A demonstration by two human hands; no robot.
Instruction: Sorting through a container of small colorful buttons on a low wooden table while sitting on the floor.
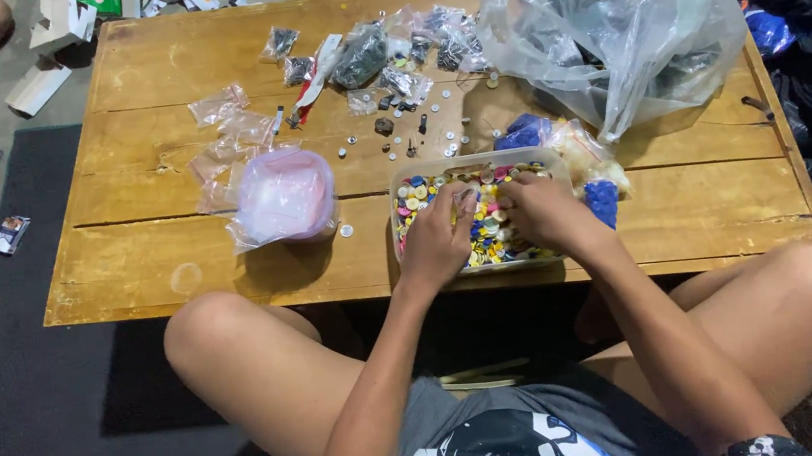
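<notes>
Both hands [437, 240] [540, 209] seemingly pinching buttons [488, 239] (tray [397, 221] beside clear bag [607, 36])

two hands [437, 240] [540, 209], one tray [397, 221] of buttons, one big clear bag [607, 31], one wooden table [179, 272]

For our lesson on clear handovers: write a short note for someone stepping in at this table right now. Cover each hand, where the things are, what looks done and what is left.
Left hand: palm down in the tray of coloured buttons, fingers among them; grip unclear.
Right hand: also in the tray, fingers buried in buttons.
Tray sits at the near edge of the wooden table.
Done: several small filled bags lie at the far side; blue-filled bags beside the tray.
Left: tray is full; loose pieces scattered mid-table; empty small bags and a large clear bag wait.
</notes>
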